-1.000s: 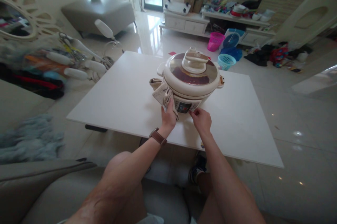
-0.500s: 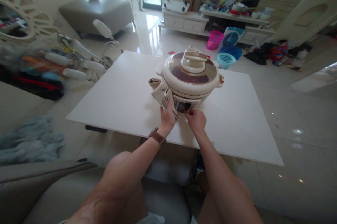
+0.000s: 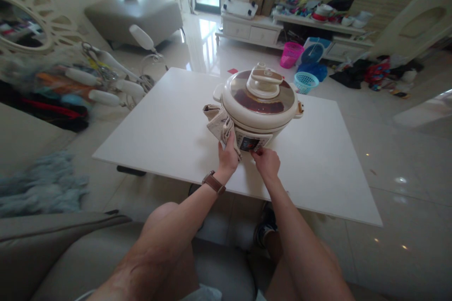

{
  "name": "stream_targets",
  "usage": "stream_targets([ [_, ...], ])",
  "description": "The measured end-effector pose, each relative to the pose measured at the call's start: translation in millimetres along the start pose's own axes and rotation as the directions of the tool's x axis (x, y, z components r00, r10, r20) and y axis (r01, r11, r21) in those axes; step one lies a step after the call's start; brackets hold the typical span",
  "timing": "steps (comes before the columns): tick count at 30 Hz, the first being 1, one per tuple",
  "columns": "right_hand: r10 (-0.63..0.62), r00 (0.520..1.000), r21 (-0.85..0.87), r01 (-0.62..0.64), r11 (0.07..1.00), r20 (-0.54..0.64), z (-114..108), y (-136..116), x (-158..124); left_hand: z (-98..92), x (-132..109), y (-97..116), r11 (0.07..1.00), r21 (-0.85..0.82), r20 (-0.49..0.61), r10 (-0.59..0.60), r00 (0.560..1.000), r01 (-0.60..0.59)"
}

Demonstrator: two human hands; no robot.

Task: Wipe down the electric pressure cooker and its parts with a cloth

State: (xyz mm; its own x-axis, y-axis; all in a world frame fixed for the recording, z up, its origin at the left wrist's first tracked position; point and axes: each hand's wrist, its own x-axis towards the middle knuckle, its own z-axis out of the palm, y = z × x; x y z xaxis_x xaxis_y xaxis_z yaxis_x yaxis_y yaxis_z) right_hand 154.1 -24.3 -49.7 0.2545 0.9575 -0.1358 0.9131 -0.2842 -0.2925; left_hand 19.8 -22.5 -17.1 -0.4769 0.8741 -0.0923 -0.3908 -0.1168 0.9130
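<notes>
A cream electric cooker with a brown see-through lid stands on the white table. My left hand, with a brown watch on its wrist, grips a folded beige cloth against the cooker's front left side. My right hand is closed, its fingertips at the lower edge of the dark control panel on the cooker's front. Whatever those fingertips may hold is hidden.
The white table reaches out on both sides of the cooker. Past its far edge, a light blue basket and a pink basket stand on the floor. A lamp with white shades is at the left.
The whole view has shifted slightly, so everything sits a little further right. Both hands keep nearly the same place at the cooker, the left still on the cloth.
</notes>
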Motion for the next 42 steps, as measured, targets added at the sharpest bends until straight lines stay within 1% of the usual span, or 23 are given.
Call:
stream_targets([
  [5,-0.037,0.999,-0.043,0.036,0.998,-0.013,3.9,0.1,-1.6,0.7,-0.6,3.0,1.0,0.007,-0.001,-0.005,1.0,0.005],
  [8,-0.051,0.999,-0.036,0.05,0.998,-0.016,1.9,-0.9,-2.4,-0.3,-0.3,3.9,1.0,0.003,0.021,0.001,1.0,-0.001],
  [10,-0.061,0.998,0.004,0.061,0.998,-0.032,-2.4,-2.4,-2.7,-0.8,0.1,3.7,1.0,-0.004,0.023,0.004,1.0,-0.004],
  [12,-0.066,0.995,0.053,0.07,0.996,-0.074,-7.6,-4.4,-2.9,-0.9,0.6,3.0,1.0,-0.004,0.02,0.004,1.0,-0.004],
  [15,-0.04,0.992,0.136,0.056,0.989,-0.117,-12.7,-7.3,-3.6,-0.3,0.7,2.1,1.0,-0.003,0.008,0.002,1.0,-0.002],
  [18,-0.013,0.993,0.231,0.041,0.972,-0.119,-13.1,-8.8,-4.3,0.7,-0.2,2.7,1.0,-0.004,-0.008,-0.007,1.0,0.007],
  [22,-0.005,0.994,0.346,0.042,0.937,-0.109,-14.4,-8.6,-3.9,1.7,-1.5,3.4,1.0,-0.012,-0.003,-0.015,1.0,0.014],
  [27,-0.024,0.991,0.467,0.083,0.88,-0.13,-20.8,-8.3,-3.4,0.3,-0.4,1.5,1.0,0.005,-0.003,-0.015,1.0,0.015],
  [31,-0.036,0.985,0.437,0.108,0.893,-0.169,-22.8,-8.0,-4.1,-0.3,0.3,1.6,0.999,0.036,0.004,-0.022,1.0,0.021],
  [36,-0.05,0.978,0.35,0.121,0.929,-0.204,-22.4,-6.2,-4.3,0.7,-0.7,2.8,0.999,0.02,-0.005,-0.029,1.0,0.029],
  [42,-0.051,0.975,0.274,0.111,0.955,-0.216,-21.0,-8.9,-5.9,-0.8,0.3,-1.2,1.0,0.018,0.002,-0.007,1.0,0.007],
])
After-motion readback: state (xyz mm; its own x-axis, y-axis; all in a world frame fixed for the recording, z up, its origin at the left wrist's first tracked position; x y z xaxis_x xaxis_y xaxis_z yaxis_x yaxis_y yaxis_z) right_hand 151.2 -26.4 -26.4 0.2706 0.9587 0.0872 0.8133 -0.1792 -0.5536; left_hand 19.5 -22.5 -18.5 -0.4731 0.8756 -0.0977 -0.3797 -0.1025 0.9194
